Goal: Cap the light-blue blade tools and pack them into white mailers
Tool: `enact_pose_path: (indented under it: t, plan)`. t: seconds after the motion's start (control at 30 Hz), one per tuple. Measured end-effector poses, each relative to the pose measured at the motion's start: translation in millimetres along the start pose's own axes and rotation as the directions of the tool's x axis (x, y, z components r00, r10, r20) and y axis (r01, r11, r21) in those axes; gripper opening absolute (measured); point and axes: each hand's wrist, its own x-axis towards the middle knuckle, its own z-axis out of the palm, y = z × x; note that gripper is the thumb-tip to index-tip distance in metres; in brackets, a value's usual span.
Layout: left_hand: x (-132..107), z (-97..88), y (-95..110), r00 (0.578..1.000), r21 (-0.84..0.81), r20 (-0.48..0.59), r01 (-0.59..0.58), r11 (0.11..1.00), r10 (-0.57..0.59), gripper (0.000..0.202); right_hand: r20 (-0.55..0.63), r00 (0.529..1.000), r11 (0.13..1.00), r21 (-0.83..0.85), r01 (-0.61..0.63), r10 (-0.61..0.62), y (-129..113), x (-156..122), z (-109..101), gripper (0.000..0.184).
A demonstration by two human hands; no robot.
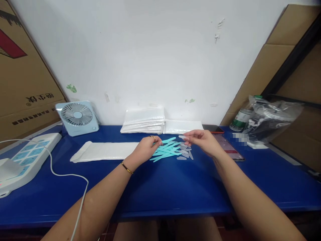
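My left hand (pixel 146 147), with a ring and a bracelet, has its thumb and fingers pinched on the end of a turquoise plastic stick (pixel 169 140). Below that stick lies a crossed pile of similar turquoise sticks (pixel 164 152) on the blue table. My right hand (pixel 202 140) is closed in a pinch on a small translucent plastic piece (pixel 182 137), whose tip points left. Under its fingertips several like translucent pieces (pixel 185 154) are heaped against the right side of the turquoise pile. The held stick and held piece are apart.
A white padded mailer (pixel 105 151) lies left of my left hand. Stacked mailers (pixel 144 120) rest by the wall. A small fan (pixel 77 117), a power strip (pixel 27 160) and a cable (pixel 70 174) are left. Right are a phone (pixel 232 149), a can (pixel 241 119) and a plastic bag (pixel 273 113).
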Motion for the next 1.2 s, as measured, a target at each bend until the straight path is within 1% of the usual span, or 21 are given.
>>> enact_pose_path:
  t: [0.17, 0.3, 0.5, 0.57, 0.63, 0.73, 0.83, 0.9, 0.93, 1.0, 1.07, 1.13, 1.2]
  plan:
    - [1, 1.7, -1, 1.000, 0.033, -0.001, -0.031, 0.999, 0.031, 0.026, 0.021, 1.000, 0.999, -0.048, 0.009, -0.008, 0, 0, 2, 0.038]
    - [0, 2.3, 0, 0.999, 0.040, 0.006, -0.042, 0.998, 0.042, 0.027, 0.038, 0.999, 0.993, -0.116, 0.005, -0.001, 0, 1, 4, 0.035]
    - [-2, 3.2, 4, 0.998, 0.061, 0.010, -0.070, 0.996, 0.070, 0.024, 0.057, 0.998, 0.993, -0.115, -0.008, 0.015, 1, 0, 13, 0.035]
    - [-3, 4.4, 7, 0.997, 0.073, 0.013, -0.081, 0.994, 0.080, 0.024, 0.087, 0.996, 0.994, -0.108, -0.025, 0.034, 1, -2, 18, 0.035]
    - [-4, 6.8, 11, 0.996, 0.079, 0.017, -0.089, 0.993, 0.088, 0.024, 0.141, 0.988, 0.992, -0.121, -0.039, 0.056, 0, -3, 21, 0.035]
    - [-8, 13.9, 18, 0.994, 0.067, 0.052, -0.101, 0.993, 0.098, 0.024, 0.242, 0.966, 0.973, -0.227, -0.034, 0.091, -2, -5, 16, 0.034]
    - [-15, 24.2, 24, 0.979, 0.084, 0.166, -0.132, 0.988, 0.117, 0.024, 0.261, 0.961, 0.916, -0.401, 0.023, 0.090, -5, -6, 4, 0.033]
    - [-18, 30.0, 27, 0.966, 0.143, 0.227, -0.157, 0.977, 0.122, 0.022, 0.280, 0.958, 0.837, -0.537, 0.107, 0.057, -5, -7, -3, 0.028]
    - [-19, 31.9, 27, 0.965, 0.179, 0.233, -0.166, 0.970, 0.122, 0.021, 0.307, 0.950, 0.785, -0.601, 0.153, 0.050, -5, -7, -5, 0.025]
    - [-18, 32.7, 25, 0.972, 0.252, 0.200, -0.171, 0.953, 0.121, 0.020, 0.377, 0.924, 0.685, -0.691, 0.231, 0.069, -2, -7, -5, 0.020]
    - [-14, 30.4, 20, 0.985, 0.322, 0.134, -0.146, 0.935, 0.107, 0.021, 0.424, 0.901, 0.612, -0.738, 0.284, 0.094, 2, -6, -1, 0.017]
    - [-8, 27.2, 12, 0.993, 0.368, 0.090, -0.106, 0.924, 0.078, 0.021, 0.454, 0.885, 0.563, -0.759, 0.326, 0.100, 5, -5, 4, 0.012]
    - [-4, 25.0, 4, 0.995, 0.368, 0.094, -0.070, 0.927, 0.038, 0.018, 0.466, 0.878, 0.535, -0.772, 0.345, 0.106, 6, -5, 8, 0.009]
